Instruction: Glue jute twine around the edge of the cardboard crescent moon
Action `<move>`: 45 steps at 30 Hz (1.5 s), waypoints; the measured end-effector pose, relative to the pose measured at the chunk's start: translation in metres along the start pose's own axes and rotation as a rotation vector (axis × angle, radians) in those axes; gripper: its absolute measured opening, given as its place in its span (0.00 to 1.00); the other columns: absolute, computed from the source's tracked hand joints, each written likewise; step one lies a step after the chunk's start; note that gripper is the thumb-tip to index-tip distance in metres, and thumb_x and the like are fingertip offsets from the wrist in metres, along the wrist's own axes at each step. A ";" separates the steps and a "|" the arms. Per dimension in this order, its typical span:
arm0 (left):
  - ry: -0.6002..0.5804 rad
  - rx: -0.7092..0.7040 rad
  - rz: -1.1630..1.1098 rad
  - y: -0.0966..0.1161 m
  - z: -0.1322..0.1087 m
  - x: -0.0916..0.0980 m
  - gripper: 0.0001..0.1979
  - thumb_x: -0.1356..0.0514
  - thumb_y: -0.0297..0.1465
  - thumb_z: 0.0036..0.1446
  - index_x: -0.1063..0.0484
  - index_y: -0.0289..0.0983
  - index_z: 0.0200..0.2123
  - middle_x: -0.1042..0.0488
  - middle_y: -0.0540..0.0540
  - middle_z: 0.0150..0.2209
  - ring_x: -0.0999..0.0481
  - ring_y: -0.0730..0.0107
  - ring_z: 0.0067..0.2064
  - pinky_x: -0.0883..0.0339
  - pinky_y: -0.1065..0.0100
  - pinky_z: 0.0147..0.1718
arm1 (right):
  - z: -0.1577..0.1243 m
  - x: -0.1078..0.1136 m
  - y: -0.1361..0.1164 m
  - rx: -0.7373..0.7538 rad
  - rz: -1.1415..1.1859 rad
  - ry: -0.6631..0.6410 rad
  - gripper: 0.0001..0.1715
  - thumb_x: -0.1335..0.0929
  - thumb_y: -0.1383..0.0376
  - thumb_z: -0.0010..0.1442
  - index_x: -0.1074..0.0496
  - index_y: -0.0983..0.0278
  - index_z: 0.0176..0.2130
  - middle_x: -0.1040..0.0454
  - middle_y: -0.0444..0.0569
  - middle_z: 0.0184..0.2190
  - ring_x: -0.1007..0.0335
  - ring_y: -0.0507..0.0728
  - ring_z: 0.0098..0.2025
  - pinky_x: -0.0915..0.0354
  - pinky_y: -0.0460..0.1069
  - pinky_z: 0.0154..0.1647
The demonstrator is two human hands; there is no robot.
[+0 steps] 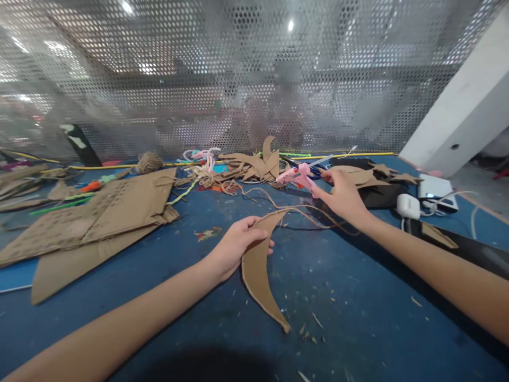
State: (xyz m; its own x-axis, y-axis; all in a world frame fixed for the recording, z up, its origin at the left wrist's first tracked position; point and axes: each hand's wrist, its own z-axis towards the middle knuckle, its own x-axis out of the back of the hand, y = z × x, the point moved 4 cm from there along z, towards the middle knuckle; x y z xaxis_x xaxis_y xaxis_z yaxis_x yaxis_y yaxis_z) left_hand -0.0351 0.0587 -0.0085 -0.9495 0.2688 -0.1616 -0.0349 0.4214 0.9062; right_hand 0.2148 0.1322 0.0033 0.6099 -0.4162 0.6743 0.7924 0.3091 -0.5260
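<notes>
My left hand (235,245) is closed on a curved, crescent-shaped piece of brown cardboard (258,276), holding it up by its upper edge above the blue table (358,307). My right hand (342,195) reaches farther out and grips the handle of a pink glue gun (297,175), whose nozzle points left toward a heap of cardboard cut-outs (254,162). A thin brown string (306,209) trails across the table between my two hands.
Large flat cardboard sheets (103,217) lie at the left with a ball of twine (149,162) behind them. White power adapters (409,206) and cables sit at the right. A perforated metal screen (238,79) closes off the far edge. Small scraps litter the table.
</notes>
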 end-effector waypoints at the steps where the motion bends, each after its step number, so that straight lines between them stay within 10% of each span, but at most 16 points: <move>1: -0.001 -0.011 -0.013 0.000 0.000 0.000 0.09 0.39 0.25 0.50 0.33 0.34 0.37 0.25 0.49 0.24 0.26 0.75 0.24 0.29 0.73 0.27 | -0.010 0.007 -0.004 0.014 0.011 0.015 0.20 0.34 0.53 0.56 0.32 0.66 0.42 0.29 0.60 0.43 0.33 0.66 0.48 0.38 0.62 0.50; 8: 0.022 -0.096 -0.060 0.002 0.000 -0.005 0.16 0.31 0.30 0.44 0.37 0.35 0.30 0.27 0.52 0.26 0.27 0.79 0.25 0.34 0.79 0.23 | -0.061 0.017 -0.045 0.037 0.389 -0.361 0.22 0.32 0.54 0.58 0.35 0.61 0.49 0.23 0.50 0.40 0.26 0.57 0.41 0.32 0.54 0.46; 13: 0.014 -0.159 -0.083 0.008 -0.004 -0.016 0.22 0.28 0.30 0.41 0.42 0.36 0.28 0.27 0.53 0.26 0.27 0.77 0.25 0.33 0.77 0.21 | -0.056 0.021 -0.054 -0.063 0.495 -0.390 0.17 0.32 0.56 0.57 0.33 0.62 0.43 0.28 0.43 0.25 0.30 0.53 0.27 0.33 0.50 0.31; 19: -0.021 -0.176 -0.068 0.006 -0.007 -0.025 0.22 0.28 0.30 0.40 0.42 0.36 0.27 0.28 0.54 0.26 0.27 0.78 0.25 0.31 0.76 0.21 | -0.056 0.016 -0.045 -0.144 0.492 -0.488 0.27 0.31 0.51 0.54 0.35 0.63 0.48 0.27 0.53 0.43 0.29 0.54 0.29 0.30 0.53 0.30; 25: -0.074 -0.186 0.011 0.007 -0.008 -0.027 0.22 0.28 0.32 0.40 0.41 0.36 0.29 0.27 0.53 0.27 0.26 0.76 0.27 0.31 0.74 0.23 | -0.059 0.008 -0.060 0.062 0.613 -0.468 0.33 0.32 0.57 0.59 0.44 0.57 0.61 0.39 0.53 0.62 0.43 0.60 0.64 0.44 0.60 0.63; 30: -0.072 -0.227 0.061 0.010 -0.010 -0.036 0.21 0.29 0.32 0.40 0.42 0.36 0.27 0.29 0.55 0.24 0.28 0.78 0.24 0.35 0.77 0.21 | -0.049 0.022 -0.074 -0.071 0.870 -0.360 0.19 0.32 0.62 0.58 0.35 0.61 0.48 0.22 0.47 0.36 0.24 0.54 0.40 0.28 0.51 0.42; 34: -0.029 -0.284 0.053 0.015 -0.011 -0.045 0.20 0.30 0.31 0.42 0.41 0.36 0.26 0.30 0.56 0.23 0.30 0.79 0.24 0.36 0.77 0.22 | -0.046 0.039 -0.074 -0.157 0.815 -0.177 0.08 0.29 0.63 0.54 0.31 0.63 0.36 0.27 0.41 0.23 0.30 0.49 0.22 0.31 0.46 0.26; 45: -0.004 -0.410 0.041 0.017 -0.009 -0.070 0.17 0.32 0.31 0.43 0.41 0.37 0.26 0.34 0.56 0.24 0.33 0.78 0.26 0.38 0.74 0.26 | -0.060 0.057 -0.088 -0.047 0.580 0.032 0.02 0.29 0.63 0.56 0.27 0.59 0.32 0.25 0.44 0.27 0.28 0.53 0.27 0.29 0.50 0.29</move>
State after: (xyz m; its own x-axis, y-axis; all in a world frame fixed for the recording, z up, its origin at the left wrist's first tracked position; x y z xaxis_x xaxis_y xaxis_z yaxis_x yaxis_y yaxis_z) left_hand 0.0277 0.0397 0.0216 -0.9515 0.2821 -0.1225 -0.1188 0.0300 0.9925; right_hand 0.1795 0.0296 0.0567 0.9429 -0.2160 0.2536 0.3271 0.4562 -0.8276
